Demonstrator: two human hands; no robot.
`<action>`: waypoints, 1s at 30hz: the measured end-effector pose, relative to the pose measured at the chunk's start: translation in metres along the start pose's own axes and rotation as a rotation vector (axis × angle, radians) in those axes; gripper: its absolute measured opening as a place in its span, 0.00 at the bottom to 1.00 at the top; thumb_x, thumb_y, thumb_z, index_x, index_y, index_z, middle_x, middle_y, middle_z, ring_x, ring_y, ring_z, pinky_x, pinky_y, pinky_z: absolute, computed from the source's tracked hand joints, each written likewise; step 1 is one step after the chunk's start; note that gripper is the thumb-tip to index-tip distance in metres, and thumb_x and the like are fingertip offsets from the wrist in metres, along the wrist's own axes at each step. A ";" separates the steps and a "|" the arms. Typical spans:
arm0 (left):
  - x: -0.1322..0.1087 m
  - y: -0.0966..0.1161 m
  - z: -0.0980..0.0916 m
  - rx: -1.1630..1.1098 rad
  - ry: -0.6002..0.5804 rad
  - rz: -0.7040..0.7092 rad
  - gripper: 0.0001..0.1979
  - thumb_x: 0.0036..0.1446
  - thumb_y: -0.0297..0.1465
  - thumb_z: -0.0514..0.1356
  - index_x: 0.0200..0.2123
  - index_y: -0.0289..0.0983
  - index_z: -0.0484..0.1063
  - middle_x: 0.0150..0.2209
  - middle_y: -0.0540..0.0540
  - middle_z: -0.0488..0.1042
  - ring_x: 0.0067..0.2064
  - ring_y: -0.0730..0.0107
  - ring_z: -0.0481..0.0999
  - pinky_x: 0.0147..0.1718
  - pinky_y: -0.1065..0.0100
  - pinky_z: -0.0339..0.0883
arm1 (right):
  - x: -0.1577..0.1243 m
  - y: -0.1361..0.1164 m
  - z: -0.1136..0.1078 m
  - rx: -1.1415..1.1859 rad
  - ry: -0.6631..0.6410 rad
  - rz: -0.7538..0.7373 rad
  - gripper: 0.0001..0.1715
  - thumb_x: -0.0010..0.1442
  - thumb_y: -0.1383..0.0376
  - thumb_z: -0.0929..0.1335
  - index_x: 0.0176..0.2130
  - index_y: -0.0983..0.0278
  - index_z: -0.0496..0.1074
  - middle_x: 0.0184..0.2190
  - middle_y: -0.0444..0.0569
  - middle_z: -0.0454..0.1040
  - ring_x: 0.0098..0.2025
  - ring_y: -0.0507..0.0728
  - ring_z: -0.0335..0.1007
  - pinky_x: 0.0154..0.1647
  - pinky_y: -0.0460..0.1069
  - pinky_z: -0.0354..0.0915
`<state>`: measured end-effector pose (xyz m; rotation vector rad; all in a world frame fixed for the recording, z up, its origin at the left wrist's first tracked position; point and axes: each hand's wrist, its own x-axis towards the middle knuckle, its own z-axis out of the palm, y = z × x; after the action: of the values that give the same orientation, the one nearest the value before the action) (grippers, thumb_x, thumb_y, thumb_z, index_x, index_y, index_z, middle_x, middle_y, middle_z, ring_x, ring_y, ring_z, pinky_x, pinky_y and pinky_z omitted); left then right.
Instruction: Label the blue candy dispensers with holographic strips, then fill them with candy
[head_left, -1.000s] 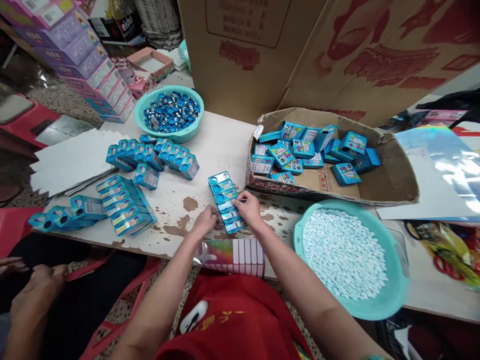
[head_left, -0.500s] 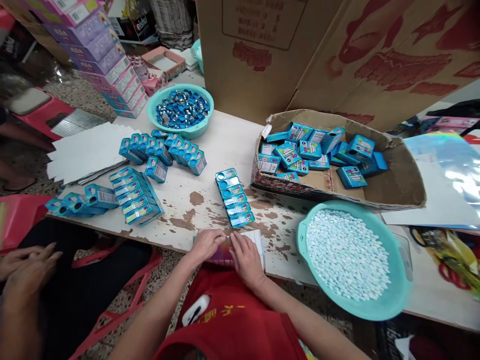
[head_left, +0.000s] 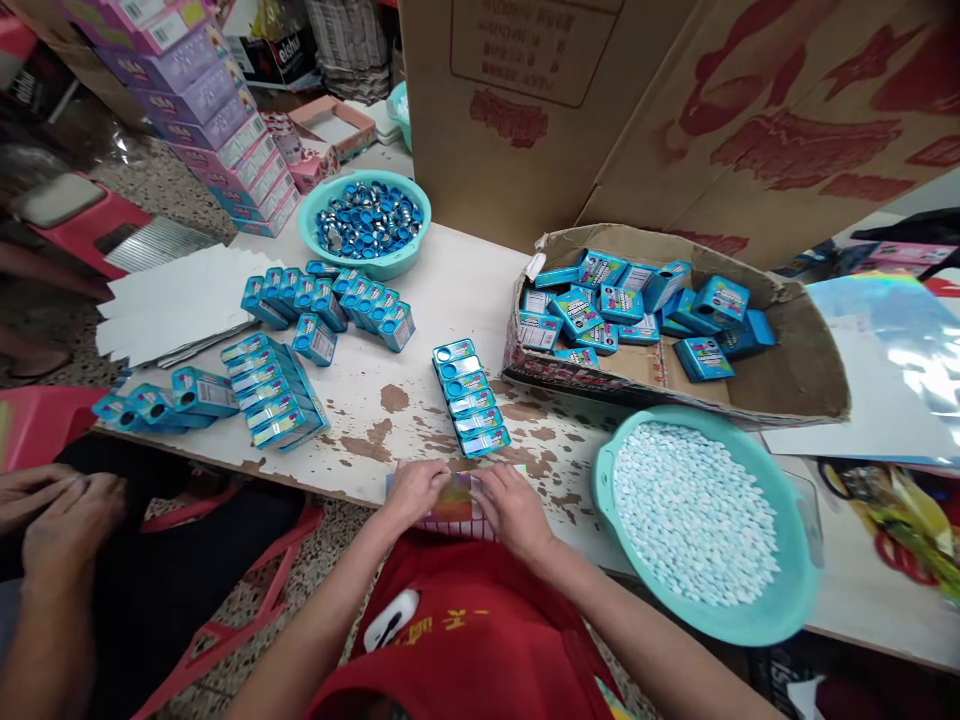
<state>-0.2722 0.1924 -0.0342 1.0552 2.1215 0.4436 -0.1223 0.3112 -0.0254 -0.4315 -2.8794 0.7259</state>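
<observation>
At the table's front edge, close to my red top, lies a shiny purple and orange printed sheet (head_left: 456, 500); its exact kind is unclear. My left hand (head_left: 417, 491) is closed, pinching its far edge on the left. Opposite, my right hand (head_left: 517, 508) has its fingers pressed together on the sheet's right part. A row of small blue boxes with round openings (head_left: 471, 398) stands just beyond my hands, touching neither.
On the right are a basin of pale mints or tablets (head_left: 611, 480) and a torn carton (head_left: 814, 350) with blue boxes. Back left, another basin (head_left: 307, 225) holds blue and silver caps. More blue boxes (head_left: 274, 395) stand left. A person's hands (head_left: 71, 510) rest beside the table.
My right hand has shifted slightly right, and more of the purple and orange sheet shows between my hands. My left hand keeps its pinch. The camera view has shifted a little.
</observation>
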 end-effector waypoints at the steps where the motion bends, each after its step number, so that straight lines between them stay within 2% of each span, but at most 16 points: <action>1: -0.001 0.000 -0.001 -0.010 -0.002 0.015 0.12 0.58 0.33 0.50 0.29 0.40 0.72 0.31 0.50 0.76 0.36 0.68 0.71 0.39 0.70 0.55 | 0.000 -0.001 0.005 -0.030 -0.005 -0.004 0.14 0.62 0.64 0.63 0.48 0.62 0.67 0.40 0.54 0.71 0.41 0.60 0.65 0.39 0.54 0.64; 5: -0.002 0.001 -0.003 -0.031 0.005 0.061 0.12 0.57 0.33 0.50 0.29 0.40 0.72 0.30 0.50 0.76 0.35 0.68 0.71 0.37 0.70 0.55 | -0.012 -0.008 0.029 -0.152 0.002 0.024 0.25 0.60 0.64 0.65 0.57 0.64 0.61 0.53 0.57 0.66 0.49 0.65 0.62 0.43 0.58 0.63; 9: 0.001 0.001 -0.001 -0.028 0.021 0.037 0.12 0.57 0.33 0.50 0.29 0.40 0.72 0.29 0.51 0.75 0.34 0.69 0.71 0.35 0.71 0.55 | -0.026 -0.011 0.035 -0.166 -0.005 -0.044 0.22 0.61 0.67 0.63 0.55 0.63 0.62 0.55 0.56 0.65 0.52 0.64 0.60 0.45 0.57 0.61; 11: 0.005 -0.001 0.001 -0.013 0.023 0.027 0.11 0.57 0.33 0.51 0.29 0.40 0.72 0.30 0.51 0.75 0.34 0.69 0.71 0.35 0.70 0.55 | -0.028 -0.010 0.029 -0.150 -0.004 -0.065 0.14 0.61 0.68 0.63 0.48 0.64 0.67 0.51 0.55 0.68 0.49 0.63 0.62 0.44 0.56 0.61; 13: 0.007 -0.001 0.002 0.013 0.015 0.018 0.11 0.57 0.33 0.51 0.29 0.40 0.72 0.30 0.50 0.75 0.35 0.68 0.71 0.37 0.69 0.55 | -0.026 -0.009 0.017 -0.115 -0.004 -0.054 0.07 0.61 0.68 0.63 0.38 0.64 0.70 0.40 0.53 0.73 0.41 0.61 0.65 0.39 0.54 0.61; 14: 0.007 0.000 0.001 0.025 0.012 0.015 0.11 0.58 0.33 0.51 0.29 0.39 0.72 0.30 0.50 0.75 0.36 0.67 0.72 0.38 0.68 0.56 | -0.023 -0.009 0.009 -0.080 0.001 -0.032 0.07 0.61 0.67 0.63 0.34 0.63 0.69 0.34 0.52 0.73 0.37 0.59 0.65 0.37 0.52 0.61; 16: 0.003 0.005 -0.002 0.017 0.067 0.012 0.13 0.59 0.33 0.49 0.31 0.39 0.73 0.33 0.48 0.76 0.39 0.65 0.71 0.42 0.66 0.56 | -0.015 -0.011 -0.009 0.047 0.019 0.040 0.09 0.62 0.66 0.63 0.30 0.63 0.68 0.27 0.48 0.70 0.32 0.56 0.64 0.33 0.50 0.60; 19: -0.010 0.018 -0.012 -0.200 0.213 0.060 0.14 0.60 0.37 0.49 0.40 0.39 0.72 0.42 0.45 0.74 0.45 0.63 0.69 0.47 0.65 0.57 | -0.001 -0.016 -0.038 0.303 0.048 0.150 0.09 0.61 0.64 0.64 0.29 0.63 0.66 0.27 0.46 0.70 0.31 0.54 0.65 0.33 0.48 0.60; 20: -0.015 0.023 -0.016 -0.324 0.206 0.093 0.15 0.60 0.38 0.50 0.44 0.39 0.70 0.45 0.45 0.73 0.45 0.64 0.69 0.46 0.65 0.59 | 0.004 -0.018 -0.046 0.378 0.046 0.176 0.09 0.61 0.63 0.64 0.29 0.62 0.66 0.27 0.45 0.70 0.31 0.54 0.65 0.33 0.47 0.60; 22: -0.021 0.033 -0.022 -0.548 0.086 0.136 0.16 0.57 0.41 0.53 0.45 0.39 0.69 0.42 0.46 0.74 0.40 0.67 0.71 0.40 0.68 0.63 | 0.013 -0.019 -0.056 0.487 0.034 0.229 0.08 0.60 0.63 0.65 0.29 0.62 0.66 0.26 0.44 0.70 0.30 0.53 0.65 0.32 0.46 0.60; 24: -0.020 0.038 -0.025 -0.676 -0.023 0.094 0.14 0.57 0.41 0.53 0.37 0.37 0.70 0.31 0.49 0.73 0.31 0.71 0.70 0.32 0.71 0.63 | 0.024 -0.016 -0.058 0.542 0.025 0.286 0.08 0.60 0.63 0.65 0.29 0.63 0.67 0.26 0.43 0.70 0.29 0.52 0.65 0.32 0.46 0.60; 26: -0.011 0.038 -0.029 -0.732 -0.028 0.033 0.13 0.57 0.39 0.51 0.31 0.36 0.68 0.22 0.52 0.67 0.25 0.74 0.66 0.27 0.72 0.61 | 0.039 -0.010 -0.052 0.529 0.044 0.325 0.08 0.59 0.63 0.65 0.29 0.63 0.68 0.26 0.43 0.70 0.30 0.53 0.64 0.32 0.47 0.59; 30: 0.025 0.025 -0.046 -0.762 0.093 0.060 0.10 0.56 0.36 0.51 0.40 0.38 0.63 0.22 0.55 0.65 0.22 0.76 0.64 0.24 0.74 0.59 | 0.083 0.008 -0.034 0.403 0.188 0.357 0.06 0.56 0.64 0.67 0.28 0.62 0.71 0.31 0.47 0.67 0.38 0.56 0.63 0.40 0.49 0.60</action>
<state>-0.3016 0.2281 0.0005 0.6511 1.7429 1.2260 -0.1923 0.3588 0.0060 -0.9080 -2.4196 1.2146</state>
